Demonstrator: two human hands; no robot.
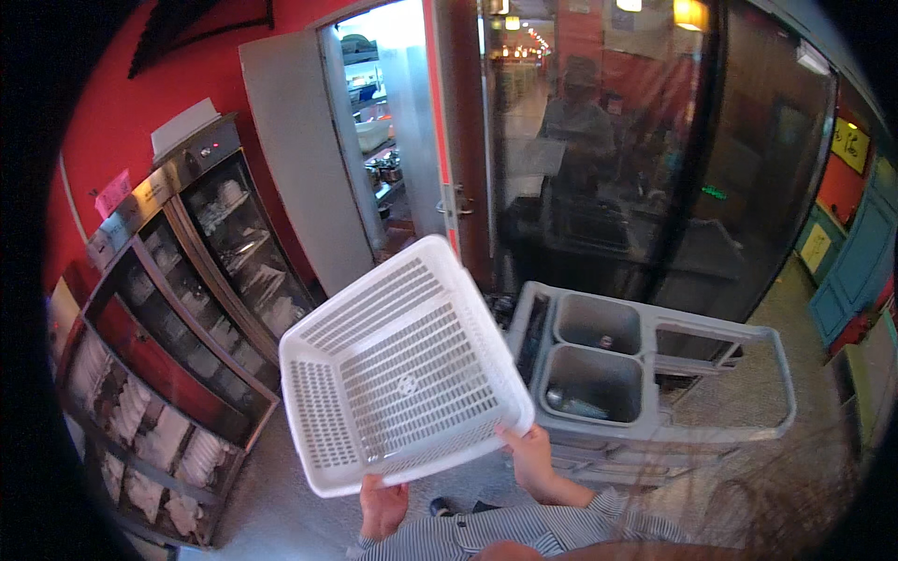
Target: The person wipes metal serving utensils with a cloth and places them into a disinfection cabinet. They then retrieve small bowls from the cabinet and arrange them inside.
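Note:
A white plastic basket [414, 365] with slotted walls and base is held up in front of me, tilted so that its inside faces me. Nothing lies in it. My left hand [384, 506] grips the near rim by the lower left corner. Farther along, at the right corner, my right hand [531, 456] has hold of the same rim. Most of the fingers are hidden behind the basket wall. Just right of the basket stands a grey plastic service cart [649, 417], apart from my hands.
The cart carries two grey bins [596, 379] with small items inside. Left stands a glass-door cabinet [231, 203] stacked with dishes. A grey door [309, 147] stands ajar onto lit shelves [372, 133]. Dark glass panels [596, 175] rise behind the cart.

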